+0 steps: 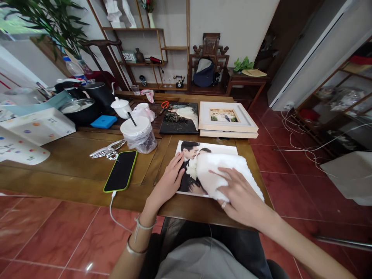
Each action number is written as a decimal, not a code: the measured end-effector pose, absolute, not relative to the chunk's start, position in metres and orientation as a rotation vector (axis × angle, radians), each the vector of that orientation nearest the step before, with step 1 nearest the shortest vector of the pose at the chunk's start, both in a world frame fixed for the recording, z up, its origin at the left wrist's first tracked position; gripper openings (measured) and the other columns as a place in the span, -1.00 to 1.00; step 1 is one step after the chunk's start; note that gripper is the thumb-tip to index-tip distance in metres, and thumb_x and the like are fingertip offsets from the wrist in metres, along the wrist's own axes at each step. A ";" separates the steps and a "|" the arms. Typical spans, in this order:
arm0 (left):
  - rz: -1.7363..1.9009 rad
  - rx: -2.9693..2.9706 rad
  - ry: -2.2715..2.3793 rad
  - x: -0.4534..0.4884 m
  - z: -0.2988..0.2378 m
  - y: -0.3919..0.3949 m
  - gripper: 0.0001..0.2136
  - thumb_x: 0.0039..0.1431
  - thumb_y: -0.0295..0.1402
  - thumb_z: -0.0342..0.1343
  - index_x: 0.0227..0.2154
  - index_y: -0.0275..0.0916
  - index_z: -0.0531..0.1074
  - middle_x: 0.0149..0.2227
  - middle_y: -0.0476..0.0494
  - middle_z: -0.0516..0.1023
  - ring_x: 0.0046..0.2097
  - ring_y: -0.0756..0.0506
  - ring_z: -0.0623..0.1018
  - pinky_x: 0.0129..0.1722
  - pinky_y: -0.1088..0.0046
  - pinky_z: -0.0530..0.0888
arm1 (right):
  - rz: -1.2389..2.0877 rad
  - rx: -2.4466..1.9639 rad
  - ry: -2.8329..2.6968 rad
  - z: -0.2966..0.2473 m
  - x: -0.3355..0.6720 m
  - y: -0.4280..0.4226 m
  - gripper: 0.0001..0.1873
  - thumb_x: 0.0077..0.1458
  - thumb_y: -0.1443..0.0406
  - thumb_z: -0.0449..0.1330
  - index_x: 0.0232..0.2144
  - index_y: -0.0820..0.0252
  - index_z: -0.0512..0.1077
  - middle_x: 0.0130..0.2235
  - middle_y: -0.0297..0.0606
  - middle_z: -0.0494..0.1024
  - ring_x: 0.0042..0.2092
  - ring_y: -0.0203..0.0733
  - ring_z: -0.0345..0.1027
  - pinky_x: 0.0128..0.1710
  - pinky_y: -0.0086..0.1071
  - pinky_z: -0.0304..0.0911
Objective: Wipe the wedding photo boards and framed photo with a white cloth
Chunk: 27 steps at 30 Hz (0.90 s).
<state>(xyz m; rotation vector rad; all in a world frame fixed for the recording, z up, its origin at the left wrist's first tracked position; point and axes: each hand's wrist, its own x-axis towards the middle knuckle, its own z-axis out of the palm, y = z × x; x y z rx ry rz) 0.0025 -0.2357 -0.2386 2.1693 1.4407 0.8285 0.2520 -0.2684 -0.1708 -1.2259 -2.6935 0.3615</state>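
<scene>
A photo print or panel of a couple lies flat near the table's front edge. My left hand rests along its left edge, fingers stretched out and lying on the surface. With my right hand I hold a fluffy white cloth down against the picture, the fingers pressing into it. The cloth covers the picture's right part and hangs past its right side. Behind the picture are a dark photo panel and stacked pale frames, the top one holding a small photo.
On the wooden table to the left are a charging phone, metal multi-tool-like pieces, a lidded cup in plastic, a blue block, and a white teapot. Orange-handled scissors lie behind the dark panel.
</scene>
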 end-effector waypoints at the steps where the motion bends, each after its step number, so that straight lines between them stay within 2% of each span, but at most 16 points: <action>1: 0.837 2.168 1.443 0.003 -0.238 -0.236 -0.55 0.34 -0.33 -0.21 0.27 -0.19 0.02 0.33 -0.23 0.04 0.34 -0.14 0.01 0.29 0.12 0.06 | 0.322 -1.234 -2.676 -0.172 0.252 -0.258 -0.80 -0.06 0.41 0.11 -0.39 0.14 0.51 0.20 -0.21 0.30 0.26 0.15 -0.04 0.20 0.19 -0.12; 6: 0.880 2.176 1.447 0.004 -0.239 -0.237 -0.56 0.34 -0.33 -0.19 0.25 -0.19 0.06 0.31 -0.25 0.07 0.34 -0.13 0.04 0.29 0.15 0.09 | 0.145 -1.313 -2.615 -0.181 0.250 -0.204 -0.81 0.05 0.34 0.09 -0.33 0.23 0.51 0.08 0.03 0.41 0.23 0.17 0.02 0.14 0.20 -0.06; 9: 0.917 2.204 1.440 0.004 -0.242 -0.236 -0.57 0.33 -0.32 -0.16 0.23 -0.18 0.10 0.30 -0.25 0.11 0.33 -0.14 0.06 0.28 0.13 0.11 | 0.127 -1.338 -2.608 -0.184 0.249 -0.189 -0.75 0.11 0.33 0.04 -0.25 0.26 0.50 0.02 0.07 0.45 0.23 0.17 0.01 0.13 0.21 -0.07; 15: 0.918 2.231 1.417 0.003 -0.242 -0.233 -0.59 0.34 -0.32 -0.17 0.22 -0.20 0.14 0.29 -0.27 0.12 0.33 -0.16 0.07 0.27 0.09 0.12 | 0.150 -1.309 -2.632 -0.184 0.248 -0.207 -0.80 0.06 0.33 0.09 -0.31 0.22 0.51 0.22 -0.08 0.26 0.24 0.20 -0.03 0.15 0.21 -0.08; 21: 0.906 2.243 1.417 0.004 -0.242 -0.234 -0.59 0.34 -0.33 -0.18 0.22 -0.19 0.12 0.30 -0.28 0.10 0.33 -0.16 0.05 0.28 0.08 0.11 | 0.278 -1.305 -2.697 -0.173 0.252 -0.255 -0.81 -0.04 0.41 0.10 -0.41 0.18 0.52 0.25 -0.19 0.20 0.28 0.21 -0.09 0.20 0.23 -0.15; 27: 0.889 2.257 1.407 0.003 -0.246 -0.234 -0.57 0.35 -0.33 -0.21 0.25 -0.19 0.07 0.31 -0.28 0.06 0.34 -0.17 0.01 0.28 0.07 0.10 | 0.432 -1.102 -2.820 -0.162 0.257 -0.287 -0.75 -0.17 0.43 0.14 -0.41 0.07 0.53 0.28 -0.35 0.14 0.29 0.16 -0.09 0.24 0.17 -0.20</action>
